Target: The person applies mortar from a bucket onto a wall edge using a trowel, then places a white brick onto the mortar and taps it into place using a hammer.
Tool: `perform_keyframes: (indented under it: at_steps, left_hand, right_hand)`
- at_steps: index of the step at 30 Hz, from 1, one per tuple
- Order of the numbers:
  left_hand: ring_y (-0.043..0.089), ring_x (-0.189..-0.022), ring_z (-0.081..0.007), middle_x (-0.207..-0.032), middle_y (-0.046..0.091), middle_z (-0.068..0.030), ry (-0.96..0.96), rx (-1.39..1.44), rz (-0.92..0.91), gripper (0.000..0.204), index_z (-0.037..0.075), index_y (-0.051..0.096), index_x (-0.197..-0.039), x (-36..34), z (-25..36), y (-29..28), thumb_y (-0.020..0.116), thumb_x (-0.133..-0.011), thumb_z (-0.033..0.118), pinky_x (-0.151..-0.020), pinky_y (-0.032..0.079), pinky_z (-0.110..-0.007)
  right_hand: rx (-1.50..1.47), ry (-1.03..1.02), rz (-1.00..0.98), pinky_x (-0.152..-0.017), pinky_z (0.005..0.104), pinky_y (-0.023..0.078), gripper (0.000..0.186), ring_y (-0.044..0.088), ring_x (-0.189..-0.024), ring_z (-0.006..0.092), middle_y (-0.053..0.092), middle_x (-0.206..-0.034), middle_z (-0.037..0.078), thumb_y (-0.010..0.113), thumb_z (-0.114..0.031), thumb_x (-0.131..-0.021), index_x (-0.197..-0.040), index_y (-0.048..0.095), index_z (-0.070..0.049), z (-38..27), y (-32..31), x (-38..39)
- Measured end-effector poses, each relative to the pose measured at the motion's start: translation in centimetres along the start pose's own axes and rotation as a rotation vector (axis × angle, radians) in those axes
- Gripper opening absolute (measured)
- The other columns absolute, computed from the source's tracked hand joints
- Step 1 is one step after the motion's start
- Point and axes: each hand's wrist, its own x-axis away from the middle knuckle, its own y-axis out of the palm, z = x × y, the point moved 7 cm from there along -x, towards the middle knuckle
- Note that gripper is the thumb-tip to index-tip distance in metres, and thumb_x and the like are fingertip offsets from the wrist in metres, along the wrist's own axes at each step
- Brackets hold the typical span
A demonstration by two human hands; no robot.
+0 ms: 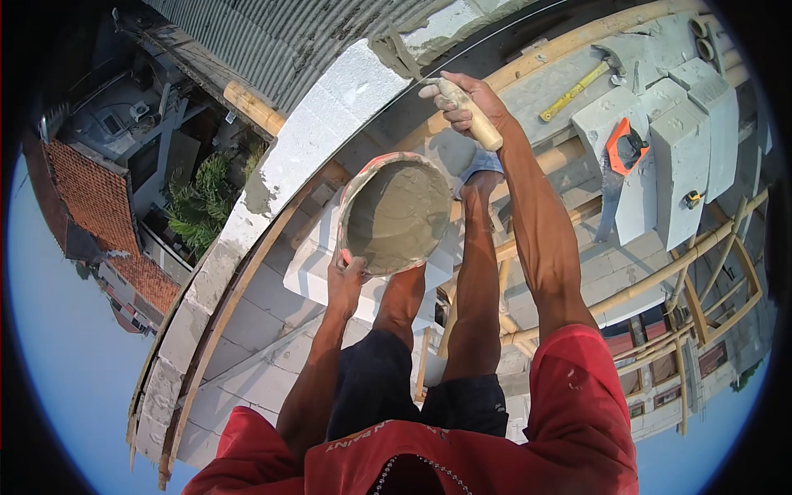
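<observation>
My left hand (345,280) grips the rim of a reddish bucket (343,216), tilted to show wet grey mortar (400,214) inside. My right hand (464,97) is closed around the pale wooden handle of a trowel (481,122). The trowel's blade reaches the top of a white block wall (322,115), at a patch of grey mortar (394,56). Mortar there partly hides the blade's outline. The bucket is beside the wall, above a white block (305,276) near my legs.
A yellow-handled hammer (575,91), an orange-handled handsaw (615,153) and a small tape measure (691,199) lie to the right around several white blocks (681,165). Bamboo poles (635,299) cross below. A string (495,30) runs along the wall; beyond it is a corrugated roof (256,41).
</observation>
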Motion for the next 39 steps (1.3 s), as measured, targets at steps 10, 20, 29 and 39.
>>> perform_keyframes:
  at_steps: [10, 20, 29, 39]
  left_hand:
    - [0.054, -0.072, -0.0097, -0.086, 0.057, -0.0014, 0.010, 0.033, 0.015, 0.007, 0.006, 0.055, -0.093, 0.3, 0.5, -0.7, 0.060, -0.088, 0.006, -0.064, 0.050, -0.027]
    - [0.047, -0.070, -0.0075, -0.081, 0.047, 0.0029, 0.005, -0.012, -0.039, 0.011, 0.010, 0.049, -0.088, 2.1, 2.8, 3.3, 0.058, -0.087, 0.004, -0.060, 0.044, -0.026]
    - [0.045, -0.069, -0.0072, -0.081, 0.049, 0.0017, 0.154, 0.005, -0.075, 0.009, 0.008, 0.051, -0.089, 2.1, 4.1, 2.6, 0.058, -0.086, 0.004, -0.059, 0.043, -0.026]
    - [0.061, -0.070, -0.0208, -0.084, 0.067, -0.0158, 0.262, -0.339, -0.088, 0.060, 0.006, 0.052, -0.144, 6.6, 10.5, 7.9, 0.060, -0.085, 0.014, -0.070, 0.052, -0.036]
  right_hand:
    - [0.337, 0.219, 0.164, -0.029, 0.0230, 0.033, 0.056, 0.042, -0.035, 0.0076, 0.058, -0.064, 0.003, 0.045, -0.046, -0.104, -0.111, 0.064, 0.006, 2.8, -1.5, 9.6]
    - [0.045, 0.074, 0.204, -0.033, 0.0245, 0.037, 0.053, 0.044, -0.037, 0.0108, 0.055, -0.064, 0.004, 0.048, -0.045, -0.103, -0.111, 0.064, 0.006, 2.4, -2.7, 9.2]
    - [0.429, 0.104, 0.599, -0.034, 0.0267, 0.039, 0.049, 0.047, -0.039, 0.0131, 0.061, -0.072, 0.007, 0.044, -0.042, -0.103, -0.102, 0.066, 0.002, 11.4, 1.1, 22.0]
    - [1.477, 0.160, 1.098, -0.076, 0.0471, 0.051, 0.040, 0.068, -0.089, 0.0365, 0.068, -0.094, 0.022, 0.051, -0.040, -0.097, -0.103, 0.062, -0.002, 14.0, 9.4, 30.2]
